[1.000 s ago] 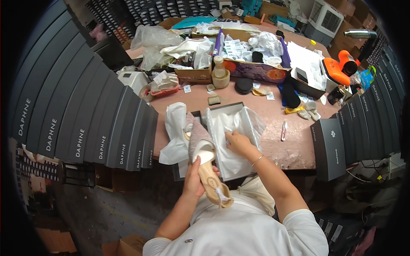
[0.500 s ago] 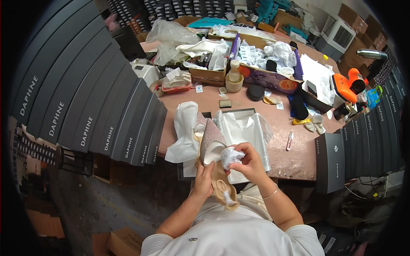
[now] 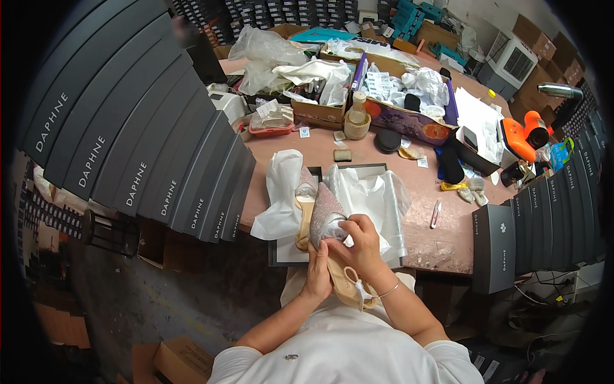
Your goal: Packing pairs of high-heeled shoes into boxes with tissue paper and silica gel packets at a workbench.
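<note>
My left hand (image 3: 317, 276) is closed around a pointed shoe (image 3: 327, 206) with a pinkish glittery upper, a tan insole and an open back. The shoe's toe points away from me, over the near edge of the table. My right hand (image 3: 364, 246) has its fingers at the shoe's opening, on a wad of crumpled white paper (image 3: 334, 230) lying partly inside the toe. A thin strap with a bit of white wrapping shows at the heel end. Beside it, a matching shoe (image 3: 304, 221) lies in an open dark shoebox (image 3: 274, 257) lined with white tissue paper (image 3: 281, 185).
Stacks of dark shoeboxes (image 3: 137, 141) rise at the left, with more boxes (image 3: 555, 205) at the right. Across the table (image 3: 422, 185) are cartons of paper (image 3: 409, 121), a bottle (image 3: 357, 118), small scissors-like snips (image 3: 436, 214) and an orange tool (image 3: 515, 136).
My right hand has carried the paper wad from beside the shoe into its opening. The shoe has shifted slightly right, and the view has moved a little.
</note>
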Demonstrator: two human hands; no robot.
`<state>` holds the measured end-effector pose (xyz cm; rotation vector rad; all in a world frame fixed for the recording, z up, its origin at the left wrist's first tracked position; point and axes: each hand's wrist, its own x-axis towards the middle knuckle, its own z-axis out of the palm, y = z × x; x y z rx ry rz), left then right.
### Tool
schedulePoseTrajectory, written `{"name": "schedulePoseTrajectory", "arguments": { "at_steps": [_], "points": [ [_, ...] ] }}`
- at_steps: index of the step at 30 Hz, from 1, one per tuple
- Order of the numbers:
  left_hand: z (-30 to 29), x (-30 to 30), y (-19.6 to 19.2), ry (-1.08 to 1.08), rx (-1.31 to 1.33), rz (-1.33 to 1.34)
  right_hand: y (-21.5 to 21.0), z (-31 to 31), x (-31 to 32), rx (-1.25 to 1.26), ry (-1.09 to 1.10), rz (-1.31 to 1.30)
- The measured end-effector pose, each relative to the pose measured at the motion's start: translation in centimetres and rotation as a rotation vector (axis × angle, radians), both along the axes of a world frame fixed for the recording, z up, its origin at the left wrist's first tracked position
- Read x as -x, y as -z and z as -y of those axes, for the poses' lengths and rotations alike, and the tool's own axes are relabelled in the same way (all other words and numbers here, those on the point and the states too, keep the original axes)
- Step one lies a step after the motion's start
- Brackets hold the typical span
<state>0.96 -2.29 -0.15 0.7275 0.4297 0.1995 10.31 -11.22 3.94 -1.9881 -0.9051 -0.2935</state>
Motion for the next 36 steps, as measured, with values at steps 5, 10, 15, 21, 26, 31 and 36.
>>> {"name": "schedulePoseTrajectory", "arguments": {
  "at_steps": [5, 10, 15, 21, 26, 31, 36],
  "points": [
    [0.1, 0.0, -1.2, -0.062, -0.117, -0.043, 1.0, 1.2, 0.1, 0.131, -0.044, 0.047],
    [1.4, -0.7, -2.6, 0.065, -0.054, -0.062, -0.7, 1.7, -1.7, 0.048, 0.129, -0.061],
    [1.6, -0.4, -1.1, 0.257, -0.075, -0.043, -2.9, 2.7, -3.7, -0.021, -0.234, -0.332],
    [0.5, -3.0, -1.7, 0.235, -0.303, -0.032, -1.9, 2.8, -6.5, -0.064, -0.109, -0.318],
    [-10.8, -4.3, -2.8, 0.086, -0.872, -0.082, 0.6, 3.7, -11.8, 0.126, 0.071, -0.290],
    [-15.5, -3.3, 3.8, 0.252, -0.801, -0.271, 9.3, 3.0, -10.2, 0.545, 0.038, -0.280],
    [-16.2, -3.8, 3.2, 0.298, -1.709, -0.059, 4.5, 6.6, -9.4, 0.590, -0.197, -0.243]
  ]
}}
